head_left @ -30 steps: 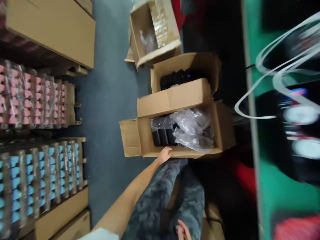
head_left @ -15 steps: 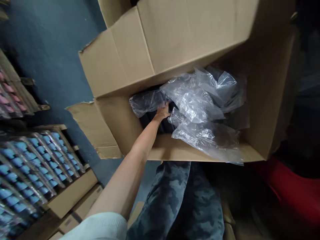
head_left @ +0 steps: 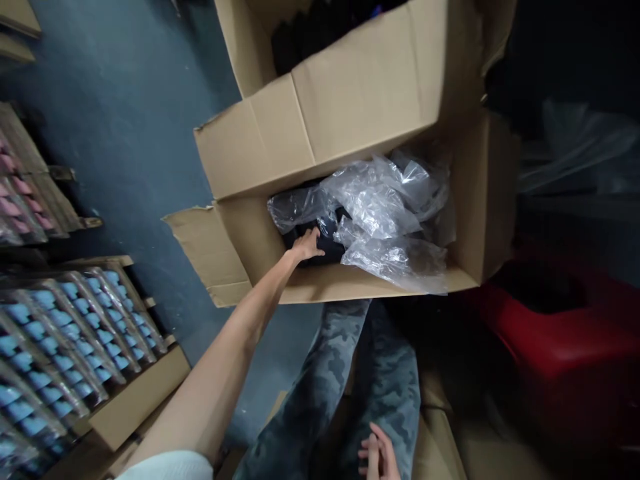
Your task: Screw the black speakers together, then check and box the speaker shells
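Observation:
My left hand (head_left: 307,246) reaches down into a cardboard box (head_left: 260,217). Its thumb and fingers are spread over dark, black-looking items (head_left: 325,253) at the bottom, whose kind I cannot make out. Crumpled clear plastic bags (head_left: 375,207) cover the middle and right of the box's contents, and part of the plastic lies over the dark items just above my fingers. Low in the picture, my right hand (head_left: 379,455) hovers in front of my camouflage trousers, fingers loosely bent and apart, with nothing seen in it.
Beyond the box stands another carton (head_left: 245,47) with dark contents. At left, wrapped stacks of light-blue pieces (head_left: 60,340) and pink pieces (head_left: 20,200) rest near wooden slats. A red object (head_left: 565,333) is at right. Box flaps (head_left: 207,253) stick out leftward.
My left hand has shifted from the plastic toward the near side of the box, over the dark items. My right hand has come into view at the bottom. The view has shifted, showing the far carton's contents.

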The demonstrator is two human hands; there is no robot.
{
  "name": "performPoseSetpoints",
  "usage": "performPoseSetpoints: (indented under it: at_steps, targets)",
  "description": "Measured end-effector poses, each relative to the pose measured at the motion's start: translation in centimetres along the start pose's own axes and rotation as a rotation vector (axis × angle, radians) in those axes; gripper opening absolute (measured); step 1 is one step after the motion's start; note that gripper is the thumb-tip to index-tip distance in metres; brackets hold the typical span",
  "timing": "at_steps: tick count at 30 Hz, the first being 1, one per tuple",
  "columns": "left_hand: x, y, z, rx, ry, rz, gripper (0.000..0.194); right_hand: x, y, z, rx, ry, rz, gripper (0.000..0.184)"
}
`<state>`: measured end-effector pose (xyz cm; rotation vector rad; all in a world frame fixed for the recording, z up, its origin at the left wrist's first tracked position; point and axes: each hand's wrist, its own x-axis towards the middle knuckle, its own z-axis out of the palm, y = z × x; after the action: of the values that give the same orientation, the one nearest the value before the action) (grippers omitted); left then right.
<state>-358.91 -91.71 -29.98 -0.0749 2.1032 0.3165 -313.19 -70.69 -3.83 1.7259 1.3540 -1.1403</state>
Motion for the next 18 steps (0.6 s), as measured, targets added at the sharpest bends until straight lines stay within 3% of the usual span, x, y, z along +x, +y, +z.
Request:
performPoseSetpoints:
  at_steps: [3,5,9,10,12,14,18]
  targets:
    - [-8.6,1.1,-2.0,-0.02,0.006,0.006,0.04,-0.7,-1.2,-1.3,0.025,-0.132,-0.036,0.093]
    - [-15.6,2.2,-5.0,-0.054,0.019,0.034,0.042,-2.2,-3.8,-2.6,-0.022,-0.159,-0.181,0.087]
    - [-30.9,5.9,-13.0,-0.171,-0.083,0.172,0.047,-9.7,-12.2,-5.2,-0.3,-0.093,-0.845,0.049]
    - [-34.5,7.3,-14.7,-0.206,-0.136,0.23,0.05,-12.3,-14.2,-6.0,-0.385,-0.123,-1.028,0.056]
    - [-41.1,10.7,-17.1,-0.274,-0.237,0.36,0.055,-17.4,-17.5,-7.8,-0.548,-0.191,-1.281,0.094]
    - [-46.4,14.5,-18.3,-0.318,-0.306,0.48,0.059,-21.7,-19.0,-10.5,-0.664,-0.181,-1.324,0.123]
    - [-53.7,22.2,-18.1,-0.32,-0.387,0.658,0.067,-27.1,-17.3,-18.1,-0.551,-0.099,-1.158,0.123]
